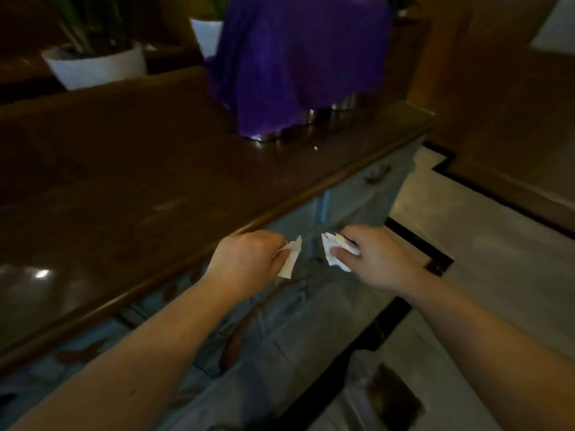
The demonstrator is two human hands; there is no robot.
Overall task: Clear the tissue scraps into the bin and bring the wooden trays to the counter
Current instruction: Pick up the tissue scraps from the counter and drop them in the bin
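Note:
My left hand (249,259) pinches a white tissue scrap (291,259) just past the front edge of a dark wooden counter (140,181). My right hand (373,259) holds another crumpled white tissue scrap (334,255) a short gap to the right. Both hands hover in front of the blue-grey cabinet (311,306), below the counter top. At the bottom right, on the floor, stands a bin (395,396) with a pale liner and a dark opening. No wooden trays are visible.
A purple cloth (295,63) drapes over metal items at the back of the counter. White plant pots (96,68) stand behind at the left. Pale floor tiles (497,259) with dark borders lie to the right.

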